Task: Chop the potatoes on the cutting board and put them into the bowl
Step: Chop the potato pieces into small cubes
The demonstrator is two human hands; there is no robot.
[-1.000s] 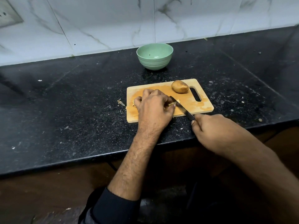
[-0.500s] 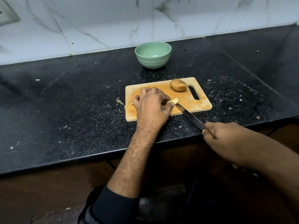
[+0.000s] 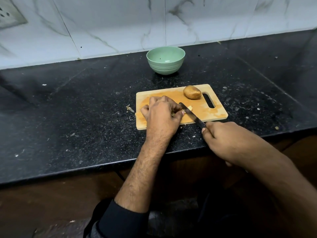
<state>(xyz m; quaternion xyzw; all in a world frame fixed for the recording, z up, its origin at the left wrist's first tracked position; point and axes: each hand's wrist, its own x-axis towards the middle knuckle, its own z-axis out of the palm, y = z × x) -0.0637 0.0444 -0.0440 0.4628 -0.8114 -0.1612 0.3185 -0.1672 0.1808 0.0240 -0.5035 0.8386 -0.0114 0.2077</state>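
A wooden cutting board lies on the black counter. My left hand curls over a pale cut potato piece and holds it down on the board; most of that piece is hidden under the fingers. My right hand grips the handle of a knife, whose blade lies across the potato piece right beside my left fingertips. A whole brown potato sits at the board's far right, next to the handle slot. The green bowl stands behind the board and looks empty.
The black speckled counter carries scattered crumbs and a small peel scrap left of the board. A white marble-tiled wall rises behind, with a socket plate at top left. The counter's front edge runs under my forearms.
My right hand has pushed the knife forward again after drawing it back toward the counter edge, so the blade sits on the potato piece. My left hand has stayed in place.
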